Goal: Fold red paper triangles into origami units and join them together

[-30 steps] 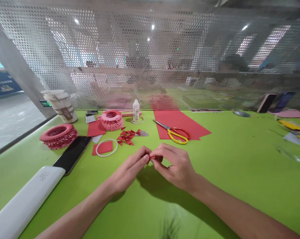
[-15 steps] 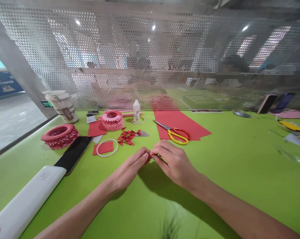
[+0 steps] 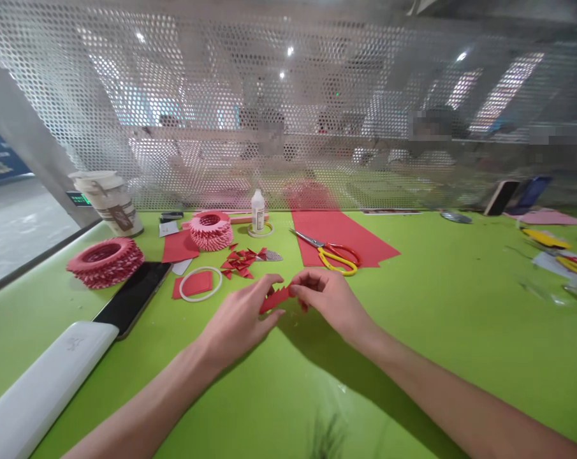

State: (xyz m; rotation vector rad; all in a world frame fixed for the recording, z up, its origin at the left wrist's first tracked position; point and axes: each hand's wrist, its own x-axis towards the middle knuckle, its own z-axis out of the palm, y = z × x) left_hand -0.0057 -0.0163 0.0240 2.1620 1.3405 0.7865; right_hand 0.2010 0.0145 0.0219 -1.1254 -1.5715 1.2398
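A small red strip of folded paper pieces (image 3: 275, 299), with a toothed upper edge, is held just above the table between my hands. My right hand (image 3: 322, 290) pinches its right end between thumb and fingers. Around the left part of the strip, my left hand (image 3: 243, 312) has its thumb and fingers spread apart; whether its hidden fingers touch the paper I cannot tell. Beyond my hands lies a pile of red folded paper triangles (image 3: 240, 262). Scissors (image 3: 338, 257) with red and yellow handles rest partly on a large red paper sheet (image 3: 336, 233).
Two folded-paper rings, one red (image 3: 105, 262) and one pink (image 3: 211, 233), stand at the left. Nearby are a phone (image 3: 134, 296), a white device (image 3: 49, 389), a paper cup (image 3: 109, 204), a white hoop (image 3: 201, 284) and a glue bottle (image 3: 258, 211). A perforated screen (image 3: 211, 83) borders the back.
My left thumb and fingers have spread apart, uncovering the toothed strip. My right hand still pinches near its right end. The whole view has shifted slightly.
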